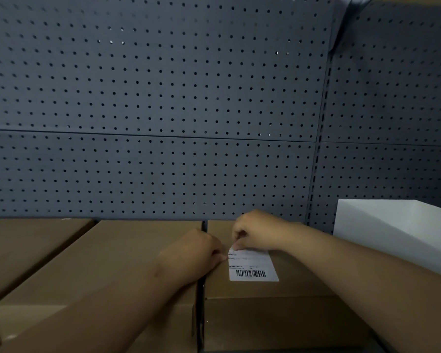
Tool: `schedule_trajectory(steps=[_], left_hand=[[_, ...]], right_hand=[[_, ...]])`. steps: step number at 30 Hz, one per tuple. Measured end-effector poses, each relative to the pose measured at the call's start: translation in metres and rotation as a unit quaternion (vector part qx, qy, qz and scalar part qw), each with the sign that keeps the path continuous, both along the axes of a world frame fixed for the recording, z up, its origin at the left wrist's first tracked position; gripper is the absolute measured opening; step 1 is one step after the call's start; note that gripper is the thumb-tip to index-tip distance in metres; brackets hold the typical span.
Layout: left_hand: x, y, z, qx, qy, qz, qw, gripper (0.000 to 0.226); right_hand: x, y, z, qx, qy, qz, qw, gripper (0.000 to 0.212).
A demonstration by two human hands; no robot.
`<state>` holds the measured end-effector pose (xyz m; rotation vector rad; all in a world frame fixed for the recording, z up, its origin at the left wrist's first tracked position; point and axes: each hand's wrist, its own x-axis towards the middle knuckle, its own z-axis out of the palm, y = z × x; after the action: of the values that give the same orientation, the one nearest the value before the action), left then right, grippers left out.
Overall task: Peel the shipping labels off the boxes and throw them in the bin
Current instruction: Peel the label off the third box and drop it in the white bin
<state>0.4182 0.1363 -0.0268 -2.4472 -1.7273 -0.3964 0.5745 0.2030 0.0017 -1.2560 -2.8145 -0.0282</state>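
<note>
Three brown boxes sit side by side in front of a grey pegboard wall (150,98). Only the right box (265,291) shows a label; the middle box (117,253) and left box (28,240) show bare tops.

The shipping label (252,266) is white with a barcode and lies flat on top of the right box, near its left edge. Its far left corner looks slightly raised.

Right hand (257,231): thumb and forefinger pinched at that far corner of the label, apparently gripping the edge. Left hand (196,250): curled, grasping nothing, fingertips pressing the box top just beside the label's left edge, seemingly to steady it.

Step in hand: starting the peel on this label; most of it remains stuck down.

Next move, as judged: pull the pinched corner back low and slow toward the barcode end, box held down, to avoid tearing.

A white bin (397,233) stands just right of the box, likely the drop point.
</note>
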Motion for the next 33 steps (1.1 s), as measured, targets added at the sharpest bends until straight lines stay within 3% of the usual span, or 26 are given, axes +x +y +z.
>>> schedule_trajectory(steps=[4, 6, 8, 9, 15, 18, 21, 24, 26, 28, 30, 33], left_hand=[[-0.002, 0.005, -0.006, 0.010, -0.007, 0.002, 1.000, 0.027], [-0.002, 0.006, -0.006, 0.011, -0.006, 0.008, 1.000, 0.028], [-0.002, 0.006, -0.008, 0.010, -0.007, 0.012, 1.000, 0.029], [-0.002, 0.006, -0.008, 0.013, -0.012, 0.010, 1.000, 0.029], [-0.004, 0.003, -0.004, 0.007, -0.021, 0.014, 1.000, 0.032], [-0.006, 0.002, 0.002, -0.020, -0.128, 0.053, 0.990, 0.038], [-0.002, -0.003, 0.009, 0.017, -0.291, 0.076, 0.953, 0.062], [0.009, -0.007, 0.017, 0.044, -0.341, 0.050, 0.938, 0.099], [0.018, -0.011, 0.022, 0.037, -0.365, 0.028, 0.930, 0.106], [0.024, -0.010, 0.024, 0.035, -0.387, 0.001, 0.921, 0.090], [0.030, -0.009, 0.026, 0.059, -0.406, -0.033, 0.911, 0.057], [0.036, -0.012, 0.030, 0.044, -0.484, -0.067, 0.871, 0.033]], right_hand=[[0.001, 0.007, -0.002, 0.019, -0.042, 0.016, 0.999, 0.018], [0.026, 0.031, 0.022, 0.013, 0.021, -0.113, 0.993, 0.020], [0.061, 0.048, 0.047, 0.100, 0.112, -0.246, 0.958, 0.026], [0.073, 0.053, 0.055, 0.150, 0.140, -0.255, 0.945, 0.028], [0.047, 0.020, 0.056, 0.255, 0.139, -0.135, 0.947, 0.027], [0.041, 0.007, 0.058, 0.278, 0.156, -0.105, 0.942, 0.026], [0.038, -0.006, 0.057, 0.287, 0.153, -0.082, 0.942, 0.026], [0.032, -0.017, 0.056, 0.266, 0.172, -0.070, 0.946, 0.027], [0.028, -0.025, 0.054, 0.234, 0.195, -0.048, 0.951, 0.027], [0.023, -0.033, 0.053, 0.194, 0.227, -0.023, 0.954, 0.027], [0.020, -0.039, 0.052, 0.160, 0.263, -0.007, 0.952, 0.029], [0.020, -0.048, 0.052, 0.131, 0.283, 0.001, 0.950, 0.035]])
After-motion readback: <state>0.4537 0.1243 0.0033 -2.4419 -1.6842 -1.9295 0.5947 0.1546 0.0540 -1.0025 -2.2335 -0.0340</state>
